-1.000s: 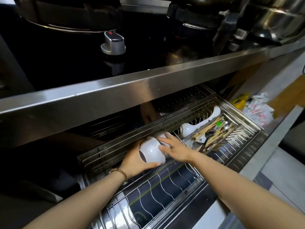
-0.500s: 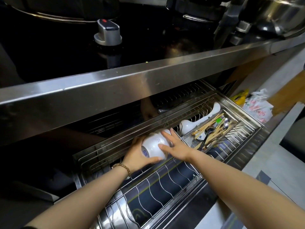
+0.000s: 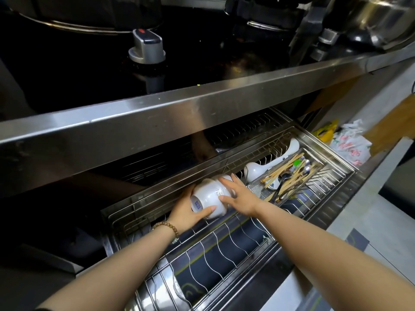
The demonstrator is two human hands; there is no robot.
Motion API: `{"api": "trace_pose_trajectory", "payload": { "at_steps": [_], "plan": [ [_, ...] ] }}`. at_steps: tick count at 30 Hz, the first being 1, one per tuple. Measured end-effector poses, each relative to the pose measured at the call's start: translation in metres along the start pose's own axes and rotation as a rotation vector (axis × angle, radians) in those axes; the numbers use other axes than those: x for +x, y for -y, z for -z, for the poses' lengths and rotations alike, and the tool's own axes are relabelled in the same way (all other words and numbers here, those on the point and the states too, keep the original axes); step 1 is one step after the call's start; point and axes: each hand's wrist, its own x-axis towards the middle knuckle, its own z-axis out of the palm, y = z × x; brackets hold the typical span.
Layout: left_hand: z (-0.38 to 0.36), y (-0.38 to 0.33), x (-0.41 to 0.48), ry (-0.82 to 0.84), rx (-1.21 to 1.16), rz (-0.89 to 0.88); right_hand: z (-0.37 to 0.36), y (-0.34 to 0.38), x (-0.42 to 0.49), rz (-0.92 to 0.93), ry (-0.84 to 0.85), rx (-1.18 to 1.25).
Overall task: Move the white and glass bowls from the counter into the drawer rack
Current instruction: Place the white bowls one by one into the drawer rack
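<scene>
A white bowl (image 3: 210,196) lies on its side at the back of the pulled-out steel drawer rack (image 3: 226,248), its foot with a blue mark turned toward me. My left hand (image 3: 186,213) cups it from the left and below, thumb across its lower rim. My right hand (image 3: 239,194) rests on its right side with fingers spread over the top. A second white bowl seems to sit just behind it, mostly hidden. No glass bowl is in view.
A mesh cutlery tray (image 3: 289,176) with chopsticks and spoons and a white ladle (image 3: 265,167) fill the rack's right part. The steel counter edge (image 3: 202,108) overhangs the drawer. A stove knob (image 3: 147,49) and pots stand above. Plastic bags (image 3: 345,147) lie at right.
Both hands stay on the white bowl, which has tilted a little more onto its side against the back of the rack. The view has shifted slightly.
</scene>
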Motion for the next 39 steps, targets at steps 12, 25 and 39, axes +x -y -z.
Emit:
{"api": "trace_pose_trajectory", "payload": {
  "at_steps": [12, 25, 39],
  "plan": [
    [0.034, -0.055, -0.048, 0.04, 0.176, 0.023, 0.038, 0.056, -0.084, 0.15, -0.167, 0.11],
    [0.131, -0.265, -0.196, -0.166, 0.486, -0.751, 0.092, 0.176, -0.228, 0.486, -0.352, 0.12],
    [0.356, -0.342, -0.35, -0.853, 0.997, -0.815, 0.051, 0.431, -0.259, 0.964, -0.208, 0.154]
  ]
}}
